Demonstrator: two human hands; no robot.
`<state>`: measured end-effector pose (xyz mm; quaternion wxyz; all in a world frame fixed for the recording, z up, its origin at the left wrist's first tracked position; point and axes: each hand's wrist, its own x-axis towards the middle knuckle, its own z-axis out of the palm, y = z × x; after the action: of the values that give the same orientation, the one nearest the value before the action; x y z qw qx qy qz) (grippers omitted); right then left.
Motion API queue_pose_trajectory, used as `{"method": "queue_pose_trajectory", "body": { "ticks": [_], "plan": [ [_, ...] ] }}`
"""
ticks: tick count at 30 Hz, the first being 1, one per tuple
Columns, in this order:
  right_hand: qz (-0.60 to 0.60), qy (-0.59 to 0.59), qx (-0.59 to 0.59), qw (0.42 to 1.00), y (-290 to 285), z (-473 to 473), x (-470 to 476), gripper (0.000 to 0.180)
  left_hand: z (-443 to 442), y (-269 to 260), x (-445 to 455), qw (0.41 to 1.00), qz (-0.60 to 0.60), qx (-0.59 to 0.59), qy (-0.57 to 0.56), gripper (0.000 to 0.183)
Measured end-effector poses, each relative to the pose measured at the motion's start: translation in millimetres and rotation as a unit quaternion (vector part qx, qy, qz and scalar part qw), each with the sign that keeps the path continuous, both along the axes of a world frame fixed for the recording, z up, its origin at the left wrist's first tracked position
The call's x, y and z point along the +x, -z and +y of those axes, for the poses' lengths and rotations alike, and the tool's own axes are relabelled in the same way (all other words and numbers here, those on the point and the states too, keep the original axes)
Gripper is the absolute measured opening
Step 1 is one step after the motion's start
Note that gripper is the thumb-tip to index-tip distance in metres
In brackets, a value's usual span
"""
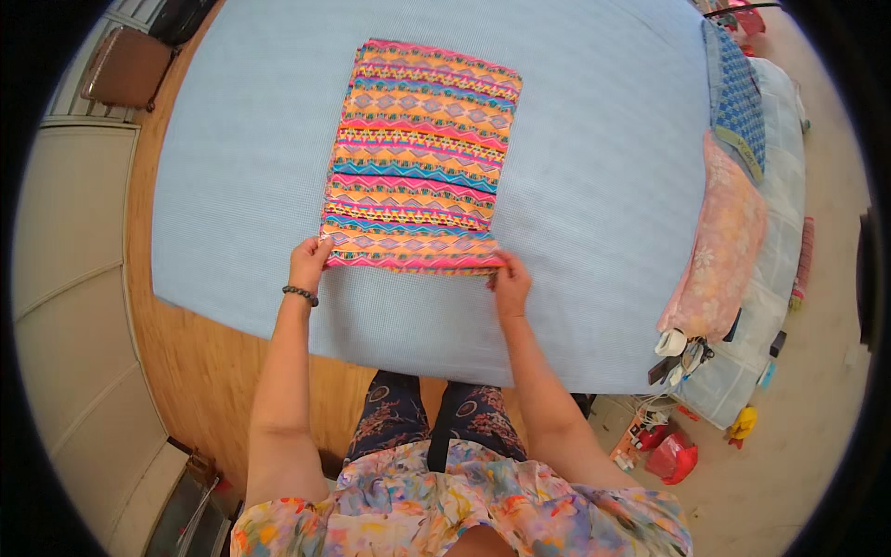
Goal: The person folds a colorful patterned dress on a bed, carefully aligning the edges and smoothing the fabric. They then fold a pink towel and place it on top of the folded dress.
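A folded cloth (418, 153) with bright pink, orange, blue and yellow zigzag stripes lies flat on a bed with a light blue cover (598, 209). My left hand (310, 261) pinches its near left corner between thumb and fingers; a dark bead bracelet (301, 295) circles that wrist. At the near right corner, my right hand (512, 282) grips the edge, its fingertips partly hidden by the fabric. Between the two hands the near edge appears slightly raised. Several layers show along the cloth's left side.
Along the bed's right side lie a pink floral pillow (727, 244) and a blue patterned textile (738, 97). Cables and small devices (686, 358) crowd the near right corner. A brown padded stool (129, 67) stands far left, past the wood floor (202, 369).
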<state>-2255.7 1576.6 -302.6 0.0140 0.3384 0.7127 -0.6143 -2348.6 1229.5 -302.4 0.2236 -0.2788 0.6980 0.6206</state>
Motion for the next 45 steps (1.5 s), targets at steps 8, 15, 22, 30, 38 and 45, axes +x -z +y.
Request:
{"method": "queue_pose_trajectory", "body": {
  "ticks": [8, 15, 22, 30, 38, 45],
  "plan": [
    [0.212, -0.017, 0.068, 0.975, -240.0, 84.8, -201.7, 0.022, 81.4, -231.5, -196.4, 0.967, 0.236, 0.076, -0.058, 0.036],
    [0.313, -0.048, 0.058, 0.947, -398.3, 118.2, -214.6, 0.024, 95.4, -393.8, -220.8, 0.920, 0.360, 0.153, 0.017, 0.026],
    [0.207, -0.053, 0.112, 0.971, -364.1, 130.0, -52.4, 0.021, 121.5, -372.5, -33.6, 0.966, 0.257, 0.016, 0.031, 0.021],
    [-0.043, 0.003, -0.034, 0.998, -93.1, 124.9, 166.6, 0.023, 94.4, -70.1, 205.5, 0.991, 0.009, 0.094, 0.094, 0.015],
    [-0.345, -0.036, -0.130, 0.929, -58.3, 123.8, 296.8, 0.022, 62.5, -35.8, 320.6, 0.957, -0.202, 0.013, 0.209, 0.014],
    [-0.271, -0.089, -0.160, 0.945, -122.4, 159.6, 71.6, 0.017, 118.8, -94.5, 110.8, 0.954, -0.240, 0.159, -0.087, 0.023]
  ]
}}
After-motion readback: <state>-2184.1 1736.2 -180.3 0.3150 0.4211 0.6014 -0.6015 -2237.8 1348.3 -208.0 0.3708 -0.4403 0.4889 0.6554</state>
